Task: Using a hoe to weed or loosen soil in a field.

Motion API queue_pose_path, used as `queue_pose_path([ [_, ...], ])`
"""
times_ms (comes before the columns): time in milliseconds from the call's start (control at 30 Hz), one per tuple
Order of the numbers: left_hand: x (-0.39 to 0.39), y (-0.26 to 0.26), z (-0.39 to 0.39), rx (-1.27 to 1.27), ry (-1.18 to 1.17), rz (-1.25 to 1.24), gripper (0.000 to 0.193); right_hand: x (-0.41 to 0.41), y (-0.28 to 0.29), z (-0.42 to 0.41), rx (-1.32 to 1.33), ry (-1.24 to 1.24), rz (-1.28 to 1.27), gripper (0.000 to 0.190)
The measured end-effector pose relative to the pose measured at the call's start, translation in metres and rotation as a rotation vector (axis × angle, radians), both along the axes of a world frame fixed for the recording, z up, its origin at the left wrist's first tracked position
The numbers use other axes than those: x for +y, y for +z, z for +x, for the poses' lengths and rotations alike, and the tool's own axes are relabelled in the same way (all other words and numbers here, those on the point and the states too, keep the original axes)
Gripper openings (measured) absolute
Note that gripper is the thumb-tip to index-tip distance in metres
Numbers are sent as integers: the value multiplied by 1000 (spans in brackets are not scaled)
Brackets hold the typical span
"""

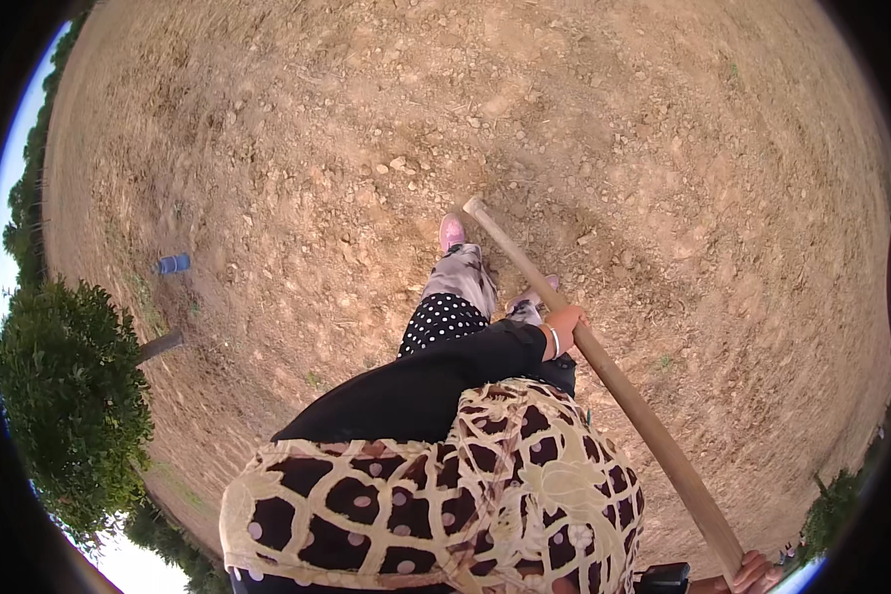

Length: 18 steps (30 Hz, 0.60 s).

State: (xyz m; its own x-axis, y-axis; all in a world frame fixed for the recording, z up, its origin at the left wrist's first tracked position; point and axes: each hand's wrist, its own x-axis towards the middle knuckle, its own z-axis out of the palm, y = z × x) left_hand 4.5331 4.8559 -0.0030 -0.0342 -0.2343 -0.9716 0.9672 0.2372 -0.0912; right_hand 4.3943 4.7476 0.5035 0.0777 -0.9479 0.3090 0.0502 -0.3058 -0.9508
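A long wooden pole (642, 416) runs diagonally from near the feet to the lower right edge. Around its middle part my left hand (564, 330) is closed, with a bangle at the wrist and a black sleeve behind it. At the pole's lower right end, my right hand (754, 573) grips it, partly cut off by the picture's rim. The pole's far end is blunt and pale and shows above the ground in front of the feet; whether a tool head is fixed to it I cannot tell.
Dry, cloddy soil (386, 148) with small stones spreads all around. A pink shoe (451, 232) steps forward. At the left are a blue container (173, 263) on the ground and a leafy tree (70, 408). Several distant people stand at the lower right.
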Motion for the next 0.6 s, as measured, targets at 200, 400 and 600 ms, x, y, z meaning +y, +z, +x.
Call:
queue_pose_path([
  [200, 126, -19, 182, -385, 164, 115, 13, 29, -98, 82, -100, 446, 303, 7],
  [400, 284, 30, 359, -564, 427, 236, 9, 107, -139, 224, -25, 696, 452, 9],
  [600, 343, 111, 420, -634, 332, 216, 22, 169, -89, 349, -39, 731, 351, 9],
])
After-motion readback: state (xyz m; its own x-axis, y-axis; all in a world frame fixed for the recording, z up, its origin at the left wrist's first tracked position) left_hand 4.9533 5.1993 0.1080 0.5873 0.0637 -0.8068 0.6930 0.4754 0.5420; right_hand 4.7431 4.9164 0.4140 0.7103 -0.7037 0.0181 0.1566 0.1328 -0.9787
